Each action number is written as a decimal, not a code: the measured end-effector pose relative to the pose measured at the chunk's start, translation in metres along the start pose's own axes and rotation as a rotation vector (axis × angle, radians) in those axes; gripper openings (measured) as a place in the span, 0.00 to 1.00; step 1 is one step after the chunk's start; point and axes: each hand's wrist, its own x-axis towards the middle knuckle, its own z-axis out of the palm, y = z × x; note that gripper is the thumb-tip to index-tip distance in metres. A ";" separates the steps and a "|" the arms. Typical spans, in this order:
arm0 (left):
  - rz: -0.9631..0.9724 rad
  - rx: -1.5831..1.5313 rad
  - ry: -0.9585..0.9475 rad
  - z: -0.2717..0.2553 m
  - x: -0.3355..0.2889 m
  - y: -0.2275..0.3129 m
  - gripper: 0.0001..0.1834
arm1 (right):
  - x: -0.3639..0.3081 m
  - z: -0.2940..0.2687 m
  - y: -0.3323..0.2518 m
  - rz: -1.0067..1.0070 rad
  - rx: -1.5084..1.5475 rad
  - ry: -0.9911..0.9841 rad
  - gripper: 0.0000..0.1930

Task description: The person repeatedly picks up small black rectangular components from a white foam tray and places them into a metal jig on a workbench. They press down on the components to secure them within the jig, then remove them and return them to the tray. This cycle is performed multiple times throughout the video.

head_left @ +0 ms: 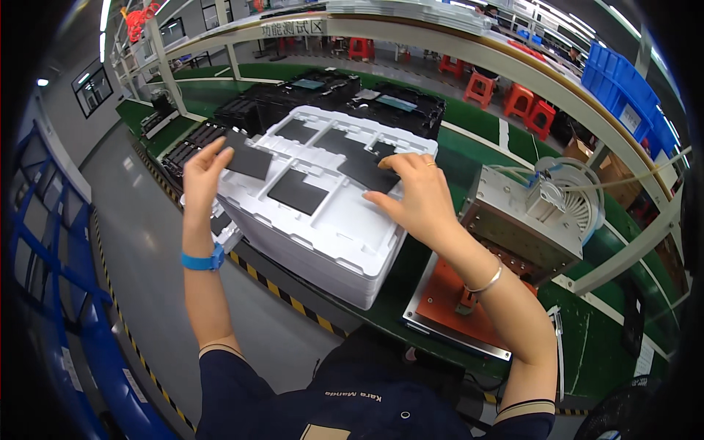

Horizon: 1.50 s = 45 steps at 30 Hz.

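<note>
A stack of white plastic trays stands in front of me on the green bench. Dark flat panels, such as one near the middle, lie in the pockets of the top tray. My left hand pinches the edge of a dark grey panel, held over the tray's left side. At the right side, my right hand has its curled fingers and thumb at the edge of another dark panel, which overlaps a tray divider and seems gripped. The fingers partly cover its right edge.
Black trays with parts sit behind the white stack. To the right stands a metal fixture with an orange base plate. A shelf beam crosses above the bench, with blue bins at right. A blue rack stands left.
</note>
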 end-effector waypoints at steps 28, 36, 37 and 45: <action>1.372 0.114 -0.370 0.109 -0.187 0.075 0.16 | -0.224 -0.162 0.014 0.495 -0.056 -0.198 0.22; 0.892 0.123 -1.162 0.251 -0.231 0.096 0.33 | -0.223 -0.130 0.038 0.471 0.017 -0.098 0.16; 0.859 0.136 -1.217 0.254 -0.232 0.096 0.34 | -0.220 -0.125 0.041 0.412 -0.030 -0.073 0.14; 0.791 0.170 -1.338 0.257 -0.229 0.094 0.32 | -0.218 -0.104 0.044 0.305 -0.301 -0.161 0.14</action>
